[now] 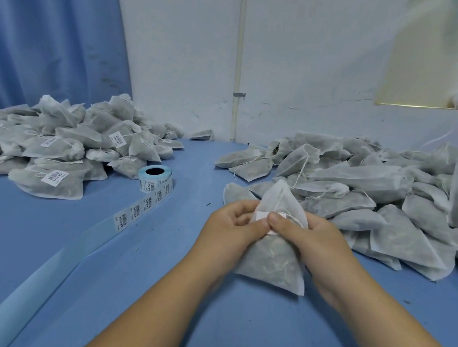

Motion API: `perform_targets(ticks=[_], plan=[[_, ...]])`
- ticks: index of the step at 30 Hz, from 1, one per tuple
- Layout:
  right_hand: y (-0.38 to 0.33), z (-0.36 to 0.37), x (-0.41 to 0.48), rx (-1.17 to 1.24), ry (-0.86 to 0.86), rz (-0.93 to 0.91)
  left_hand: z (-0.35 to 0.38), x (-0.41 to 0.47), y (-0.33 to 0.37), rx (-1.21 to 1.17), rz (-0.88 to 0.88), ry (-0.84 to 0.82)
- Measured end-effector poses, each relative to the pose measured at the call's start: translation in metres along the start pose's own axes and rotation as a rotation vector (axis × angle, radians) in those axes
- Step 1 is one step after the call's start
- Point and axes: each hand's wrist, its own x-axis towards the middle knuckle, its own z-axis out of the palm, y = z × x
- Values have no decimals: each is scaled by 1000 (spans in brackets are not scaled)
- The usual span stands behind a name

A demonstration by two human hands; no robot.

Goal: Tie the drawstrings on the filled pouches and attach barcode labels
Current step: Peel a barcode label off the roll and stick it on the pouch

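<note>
Together, both hands (232,220) (305,233) pinch a pouch (272,261), seemingly its label (262,216).

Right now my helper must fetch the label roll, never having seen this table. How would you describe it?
On the blue table, find the heap of labelled pouches at the left. Beside its right edge lies the label roll, trailing a strip of barcode stickers. Unlike its grey neighbours, it is round and pale blue.
</note>
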Motion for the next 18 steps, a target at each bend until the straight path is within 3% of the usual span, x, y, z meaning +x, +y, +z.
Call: perform_targets(ticks=[12, 18], plan=[[-3, 7, -1, -3, 89, -6, -2, -1, 0, -79, -80, 102], [-8, 9, -6, 27, -141, 46, 2, -7, 8, -214, 8, 193]])
